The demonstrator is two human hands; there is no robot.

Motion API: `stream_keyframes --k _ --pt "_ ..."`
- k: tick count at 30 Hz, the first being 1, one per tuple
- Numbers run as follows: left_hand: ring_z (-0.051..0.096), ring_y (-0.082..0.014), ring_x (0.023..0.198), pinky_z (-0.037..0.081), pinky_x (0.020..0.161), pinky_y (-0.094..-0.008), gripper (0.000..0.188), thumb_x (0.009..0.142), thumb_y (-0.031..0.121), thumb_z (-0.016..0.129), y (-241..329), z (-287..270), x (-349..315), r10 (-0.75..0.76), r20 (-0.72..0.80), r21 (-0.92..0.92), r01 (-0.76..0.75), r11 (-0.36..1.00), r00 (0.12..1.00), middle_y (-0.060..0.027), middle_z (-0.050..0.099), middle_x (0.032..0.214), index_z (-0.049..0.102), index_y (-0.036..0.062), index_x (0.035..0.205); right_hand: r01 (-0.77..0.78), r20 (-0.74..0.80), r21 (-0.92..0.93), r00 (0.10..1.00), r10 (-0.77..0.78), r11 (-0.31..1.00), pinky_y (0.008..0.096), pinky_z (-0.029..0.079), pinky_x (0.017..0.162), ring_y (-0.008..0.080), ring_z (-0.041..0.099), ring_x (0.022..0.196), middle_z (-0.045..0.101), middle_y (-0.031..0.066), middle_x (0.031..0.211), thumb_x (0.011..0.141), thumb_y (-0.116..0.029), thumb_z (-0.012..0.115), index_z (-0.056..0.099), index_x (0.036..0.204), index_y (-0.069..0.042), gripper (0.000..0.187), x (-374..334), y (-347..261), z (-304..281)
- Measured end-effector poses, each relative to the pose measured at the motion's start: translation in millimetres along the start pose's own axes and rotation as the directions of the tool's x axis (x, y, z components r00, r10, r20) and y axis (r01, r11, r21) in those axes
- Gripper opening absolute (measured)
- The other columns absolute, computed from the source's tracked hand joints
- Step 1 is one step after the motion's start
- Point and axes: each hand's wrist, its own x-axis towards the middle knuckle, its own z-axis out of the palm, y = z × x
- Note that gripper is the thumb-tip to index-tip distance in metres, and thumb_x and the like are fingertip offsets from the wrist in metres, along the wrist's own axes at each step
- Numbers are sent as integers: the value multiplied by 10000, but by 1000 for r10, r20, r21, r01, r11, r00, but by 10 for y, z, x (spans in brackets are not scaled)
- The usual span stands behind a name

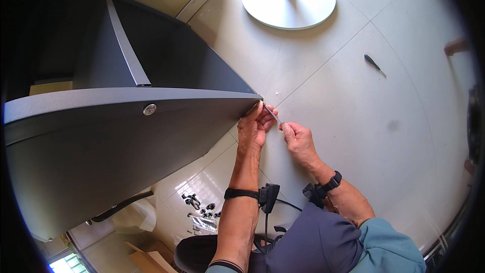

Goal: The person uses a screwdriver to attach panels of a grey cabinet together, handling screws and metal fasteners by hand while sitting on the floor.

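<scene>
A large dark grey cabinet (116, 136) lies on the left with its open side up, its corner pointing to the middle. My right hand (299, 141) is closed round the handle of a screwdriver (273, 114), which the fingers mostly hide. Its metal shaft slants up and left to the cabinet's corner. At that corner is my left hand (252, 127), thumb against the edge and fingers curled beside the shaft's tip. Whatever those fingertips pinch is too small to make out. A round silver lock (149, 109) sits in the cabinet's side.
Another screwdriver (374, 65) with a dark handle lies on the tiled floor (343, 101) to the right. Above stands a round white base (288, 7) with a post. Several black casters (191, 200) and a clear plastic bag (203, 222) lie near my left forearm, by a cardboard box (151, 258).
</scene>
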Motion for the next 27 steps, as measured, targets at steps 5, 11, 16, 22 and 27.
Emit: stream_keyframes --k 5,11,16,22,27 --pt "695 -272 799 566 761 -396 179 877 199 693 3 -13 -2 3 24 -16 -2 1000 1000 -124 692 868 645 43 953 9 7 0 1000 -9 1000 278 385 500 80 416 550 472 39 575 975 -218 553 658 943 23 265 0 -6 -1" --pt "696 -280 801 573 744 -390 175 885 189 678 21 21 -10 -8 13 35 7 999 1000 -130 691 870 637 31 951 173 -111 -201 974 -198 964 360 453 526 266 577 544 581 180 655 927 -146 594 646 928 18 172 -41 -37 87" --pt "699 -277 808 576 731 -379 186 890 198 667 17 12 -3 -13 14 19 12 1000 1000 -136 691 872 626 30 959 293 -106 -336 933 -345 895 392 481 562 333 603 630 620 181 762 874 -102 632 640 997 -10 154 -22 -1 48" --pt "701 -270 805 576 728 -352 212 887 241 669 39 -12 20 -34 79 2 34 999 996 -134 693 876 615 50 961 340 -172 -352 892 -417 872 385 479 560 314 602 626 608 152 754 859 -89 646 649 1000 -25 154 -8 -83 44" --pt "691 -259 795 570 749 -363 251 867 268 680 56 44 -15 -57 49 78 53 996 997 -120 697 890 625 62 1000 342 -192 -420 872 -451 841 383 475 544 305 592 602 594 142 734 851 -85 656 647 1007 -27 167 -17 -111 67"
